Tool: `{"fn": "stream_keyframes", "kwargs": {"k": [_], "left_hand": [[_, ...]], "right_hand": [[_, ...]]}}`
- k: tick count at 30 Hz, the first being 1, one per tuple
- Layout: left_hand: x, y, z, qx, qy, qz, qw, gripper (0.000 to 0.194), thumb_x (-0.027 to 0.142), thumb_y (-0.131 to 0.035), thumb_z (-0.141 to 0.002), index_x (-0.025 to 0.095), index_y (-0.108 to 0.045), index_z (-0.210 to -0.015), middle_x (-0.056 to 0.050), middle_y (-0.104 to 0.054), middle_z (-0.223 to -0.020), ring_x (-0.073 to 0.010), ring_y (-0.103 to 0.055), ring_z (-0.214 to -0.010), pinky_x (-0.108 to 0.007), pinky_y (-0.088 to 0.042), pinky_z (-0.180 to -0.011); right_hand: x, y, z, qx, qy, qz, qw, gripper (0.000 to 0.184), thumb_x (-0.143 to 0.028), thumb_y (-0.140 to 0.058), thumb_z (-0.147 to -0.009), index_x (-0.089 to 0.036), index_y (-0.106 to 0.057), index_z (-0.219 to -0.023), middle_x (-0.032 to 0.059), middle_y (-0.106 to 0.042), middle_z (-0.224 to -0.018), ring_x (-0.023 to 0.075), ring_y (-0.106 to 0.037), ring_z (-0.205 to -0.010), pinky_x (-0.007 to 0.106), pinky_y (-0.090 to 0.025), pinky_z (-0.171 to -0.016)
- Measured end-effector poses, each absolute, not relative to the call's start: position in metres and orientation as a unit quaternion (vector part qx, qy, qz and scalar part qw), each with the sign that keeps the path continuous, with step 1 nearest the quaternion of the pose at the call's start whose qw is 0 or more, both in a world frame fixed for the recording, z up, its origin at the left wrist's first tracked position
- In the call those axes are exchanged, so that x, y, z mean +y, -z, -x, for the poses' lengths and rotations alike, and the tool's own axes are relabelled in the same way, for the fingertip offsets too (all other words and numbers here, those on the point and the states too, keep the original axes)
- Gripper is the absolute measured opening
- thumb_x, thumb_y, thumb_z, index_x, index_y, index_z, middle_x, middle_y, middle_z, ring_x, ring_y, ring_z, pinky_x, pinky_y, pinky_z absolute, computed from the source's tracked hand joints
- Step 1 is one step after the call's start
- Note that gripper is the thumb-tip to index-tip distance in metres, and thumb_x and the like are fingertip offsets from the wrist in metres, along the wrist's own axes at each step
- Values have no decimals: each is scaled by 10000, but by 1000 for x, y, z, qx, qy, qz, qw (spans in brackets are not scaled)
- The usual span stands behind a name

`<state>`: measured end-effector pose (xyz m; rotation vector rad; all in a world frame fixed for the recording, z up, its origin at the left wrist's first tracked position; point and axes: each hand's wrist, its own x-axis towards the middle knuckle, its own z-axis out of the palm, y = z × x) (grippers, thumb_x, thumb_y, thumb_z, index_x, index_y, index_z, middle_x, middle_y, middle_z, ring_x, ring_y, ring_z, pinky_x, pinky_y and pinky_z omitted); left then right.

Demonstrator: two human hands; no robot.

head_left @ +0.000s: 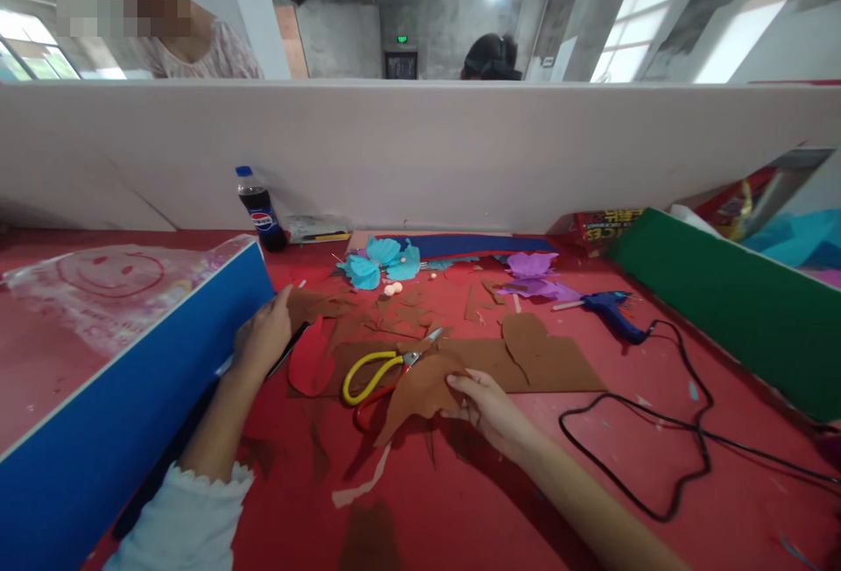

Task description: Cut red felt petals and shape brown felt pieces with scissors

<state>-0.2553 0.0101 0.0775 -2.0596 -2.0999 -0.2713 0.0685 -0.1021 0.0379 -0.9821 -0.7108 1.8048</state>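
Observation:
My right hand (483, 405) pinches a curved brown foam-like cutout (424, 391) between thumb and fingers, above the red table. Behind the cutout lie scissors (378, 378) with one yellow and one red handle, blades apart; the cutout partly covers them. Over at the left, my left hand (263, 334) is closed at the edge of a brown piece (319, 303), its fingers partly hidden. A red rounded cutout (310, 361) lies near that hand. Beneath the scissors is a long brown sheet (558, 365), with a rounded brown cutout (524, 339) on it.
A blue panel (144, 352) borders the left, a green panel (729, 308) the right. A glue gun (614, 313) trails a looping black cord (683, 431). Behind are blue paper petals (381, 263), purple petals (532, 269) and a cola bottle (261, 212). Two people are beyond the white partition (420, 151).

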Motion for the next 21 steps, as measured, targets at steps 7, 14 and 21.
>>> {"fn": "stream_keyframes", "kwargs": {"k": [7, 14, 21], "left_hand": [[18, -60, 271, -700, 54, 710, 46, 519, 354, -412, -787, 173, -356, -1270, -105, -406, -1310, -253, -409, -1162, -341, -368, -907], [14, -66, 269, -733, -2, 679, 43, 446, 330, -362, -792, 219, -400, -1222, -121, -586, -1097, -296, -586, -902, -371, -444, -701], [17, -64, 283, -739, 18, 672, 27, 375, 361, -284, -820, 241, -510, -1095, -126, -637, -986, -308, -596, -888, -361, -441, -683]], "right_hand": [[-103, -38, -68, -304, -728, 406, 461, 182, -292, -646, -660, -148, -635, -771, 16, -632, -678, 131, -577, -588, 301, -506, -605], [-103, -43, -68, -312, -726, 413, 453, 180, -283, -620, -687, -155, -637, -814, 27, -658, -721, 147, -604, -618, 286, -503, -588], [-102, -36, -68, -316, -732, 387, 463, 90, -252, -597, -719, -179, -632, -760, -13, -631, -669, 124, -590, -592, 286, -511, -597]]}}
